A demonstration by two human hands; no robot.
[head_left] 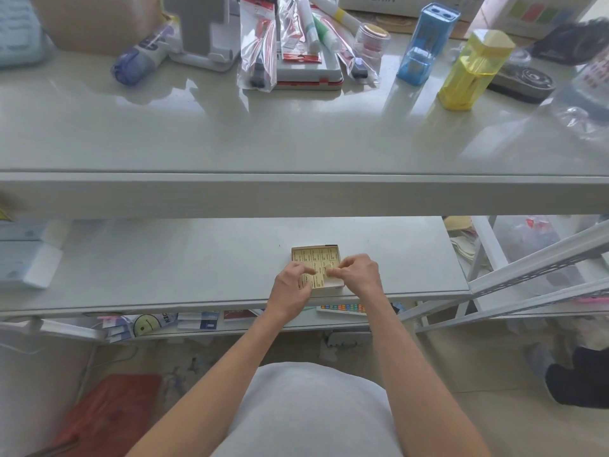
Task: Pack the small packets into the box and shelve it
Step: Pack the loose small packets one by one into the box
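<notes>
A small open cardboard box (332,248) lies near the front edge of the lower shelf (197,258). Several pale yellow packets (314,257) fill it in rows. My right hand (357,273) pinches one yellow packet (329,270) just above the box's near right part. My left hand (291,282) rests on the box's near left part, its fingertips pressing on the packets there. The near side of the box is partly hidden by both hands.
The upper shelf (296,136) carries a yellow container (471,72), a blue container (425,44), bagged pens (260,44) and a white stand (204,31). White boxes (29,258) sit left on the lower shelf. A slanted metal rack (534,272) rises at right.
</notes>
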